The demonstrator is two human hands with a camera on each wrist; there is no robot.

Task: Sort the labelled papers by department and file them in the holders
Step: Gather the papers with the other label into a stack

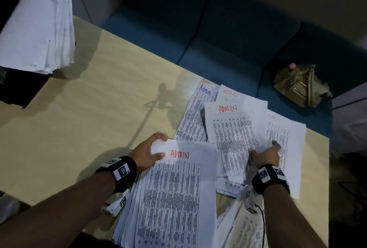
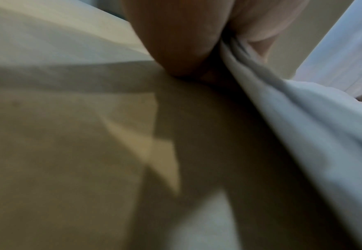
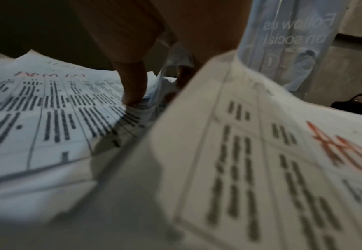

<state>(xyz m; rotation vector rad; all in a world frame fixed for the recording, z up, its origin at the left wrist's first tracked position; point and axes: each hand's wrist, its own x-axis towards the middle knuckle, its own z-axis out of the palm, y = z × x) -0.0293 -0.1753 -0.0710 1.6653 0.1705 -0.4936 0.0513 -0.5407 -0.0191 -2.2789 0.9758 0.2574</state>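
A thick stack of printed sheets marked ADMIN in red (image 1: 174, 198) lies on the table's near side. My left hand (image 1: 158, 147) grips its top left corner, thumb on top and fingers curled round the edge; the left wrist view shows that hand (image 2: 175, 42) against the blurred paper edge (image 2: 282, 110). Loose ADMIN sheets (image 1: 232, 128) lie fanned out to the right. My right hand (image 1: 265, 148) sits on them, thumb pressing one sheet (image 3: 47, 110) while another sheet (image 3: 250, 152) curls up between thumb and fingers.
A black holder (image 1: 17, 90) at the far left carries a tall bundle of white papers (image 1: 39, 27). Beyond the wooden table (image 1: 89, 108) stands a blue sofa (image 1: 218, 39) with an olive bag (image 1: 297, 86) on it. The loose sheets reach the table's right edge.
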